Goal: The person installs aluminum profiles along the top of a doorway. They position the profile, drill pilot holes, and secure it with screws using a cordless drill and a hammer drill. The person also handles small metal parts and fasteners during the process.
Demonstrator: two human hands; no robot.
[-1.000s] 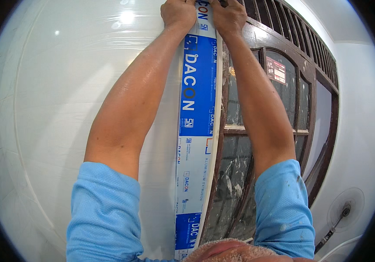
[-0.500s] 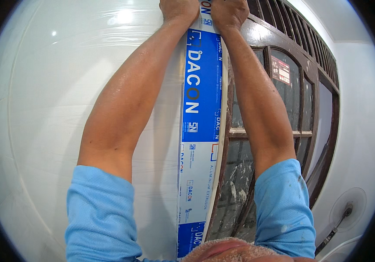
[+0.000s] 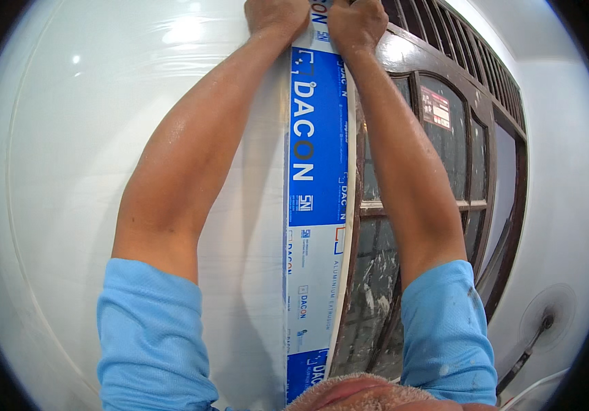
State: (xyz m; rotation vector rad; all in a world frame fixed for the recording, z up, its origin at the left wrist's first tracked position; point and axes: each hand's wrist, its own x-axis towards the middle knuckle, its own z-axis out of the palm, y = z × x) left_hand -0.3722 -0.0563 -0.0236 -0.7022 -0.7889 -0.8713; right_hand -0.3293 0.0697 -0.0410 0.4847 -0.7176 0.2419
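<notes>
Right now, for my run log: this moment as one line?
left hand: grips strip top | right hand: grips strip top | strip: upright beside door

Dark wooden door with glass panes, beside a white wall.
A fan point(image 3: 546, 318) is mounted on the wall point(image 3: 555, 137) right of the door point(image 3: 445, 178); the panes are smeared.

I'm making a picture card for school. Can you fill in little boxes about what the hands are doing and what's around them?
Left hand: gripping the top of the long strip
Right hand: gripping it too, beside the left
Strip: blue and white, wrapped, upright
Left of strip: white panel
Right of strip: dark wooden door with glass panes
Sleeves: light blue
</notes>
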